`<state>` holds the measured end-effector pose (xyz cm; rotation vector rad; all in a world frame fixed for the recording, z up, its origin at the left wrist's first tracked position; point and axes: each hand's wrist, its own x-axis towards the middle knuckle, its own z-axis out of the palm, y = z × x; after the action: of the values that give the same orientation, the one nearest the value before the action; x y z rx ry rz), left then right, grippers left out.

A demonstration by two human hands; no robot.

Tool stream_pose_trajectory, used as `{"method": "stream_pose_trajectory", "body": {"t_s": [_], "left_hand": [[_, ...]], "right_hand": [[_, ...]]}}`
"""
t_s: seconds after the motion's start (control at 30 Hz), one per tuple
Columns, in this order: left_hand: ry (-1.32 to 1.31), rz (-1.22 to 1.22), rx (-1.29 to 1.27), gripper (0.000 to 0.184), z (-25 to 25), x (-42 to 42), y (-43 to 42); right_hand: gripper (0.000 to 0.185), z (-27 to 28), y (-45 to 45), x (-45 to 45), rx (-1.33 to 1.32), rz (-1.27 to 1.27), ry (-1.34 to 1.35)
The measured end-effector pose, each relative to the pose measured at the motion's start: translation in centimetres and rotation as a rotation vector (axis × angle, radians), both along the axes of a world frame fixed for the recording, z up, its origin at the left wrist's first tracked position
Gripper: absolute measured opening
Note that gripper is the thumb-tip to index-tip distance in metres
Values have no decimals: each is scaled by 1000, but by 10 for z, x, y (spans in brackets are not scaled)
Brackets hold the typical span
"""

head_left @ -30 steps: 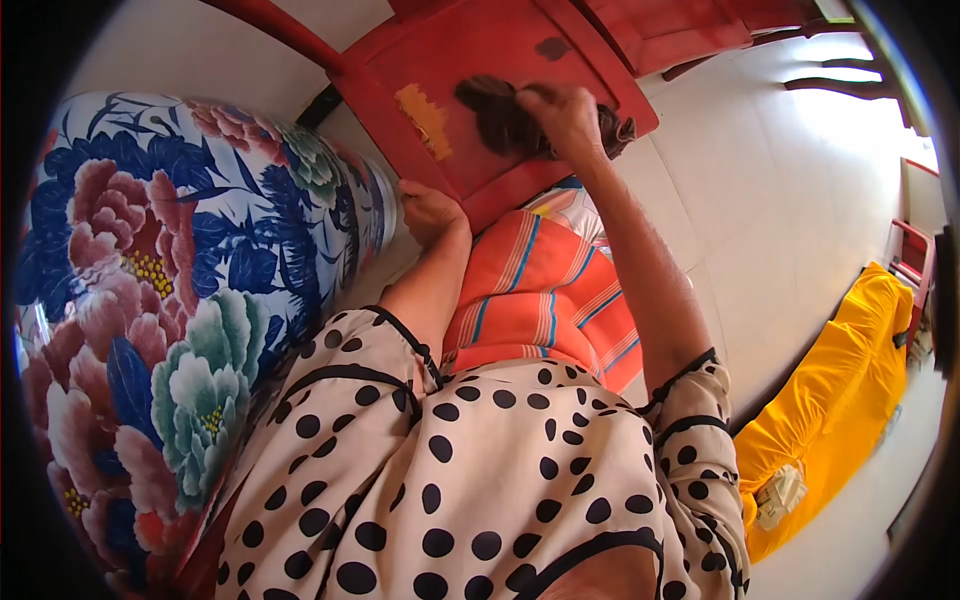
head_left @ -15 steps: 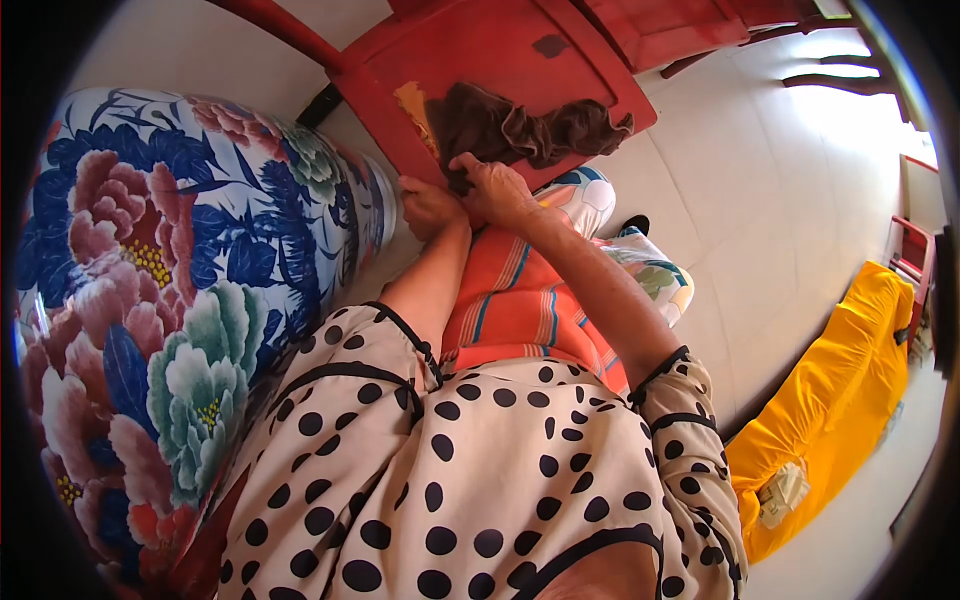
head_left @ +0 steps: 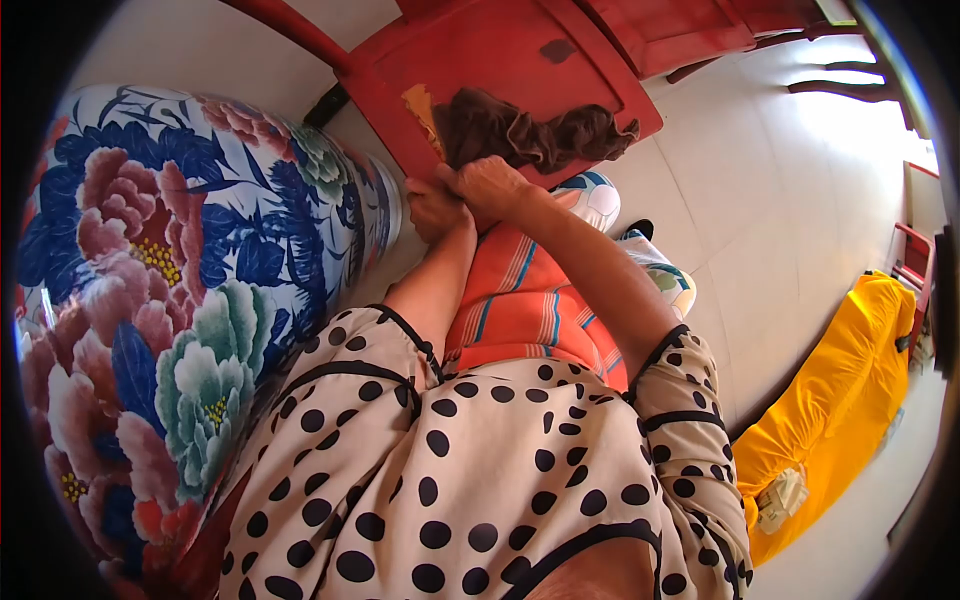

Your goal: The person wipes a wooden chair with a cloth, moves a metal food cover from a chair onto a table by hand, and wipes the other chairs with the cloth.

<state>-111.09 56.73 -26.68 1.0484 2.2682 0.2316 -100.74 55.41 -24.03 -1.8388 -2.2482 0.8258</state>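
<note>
The cloth (head_left: 525, 138) looks soft, light: pinch a fold. My left fingers (head_left: 420, 203) and right fingers (head_left: 464, 180) curl; gripping what, I can't tell.

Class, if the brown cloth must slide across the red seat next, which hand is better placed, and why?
Probably the right hand: it is beside the brown cloth, while the left hand is farther from it, by the near edge of the red seat.

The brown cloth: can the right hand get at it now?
Probably yes: the right hand is at the near edge of the cloth, which lies on the red seat with nothing visible covering it.
</note>
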Motion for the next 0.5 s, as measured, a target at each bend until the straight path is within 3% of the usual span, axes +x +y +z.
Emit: {"method": "stream_pose_trajectory", "body": {"t_s": [0.03, 0.13, 0.23, 0.5], "left_hand": [[30, -15, 19, 70, -2, 1, -1], [63, 24, 40, 70, 5, 6, -1], [95, 33, 46, 71, -1, 6, -2], [28, 44, 74, 73, -9, 2, -2]], "right_hand": [[39, 3, -1, 2, -26, -14, 16], [46, -12, -20, 6, -61, -405, 379], [49, -20, -36, 7, -37, -503, 539], [40, 4, -13, 1, -3, -115, 36]]}}
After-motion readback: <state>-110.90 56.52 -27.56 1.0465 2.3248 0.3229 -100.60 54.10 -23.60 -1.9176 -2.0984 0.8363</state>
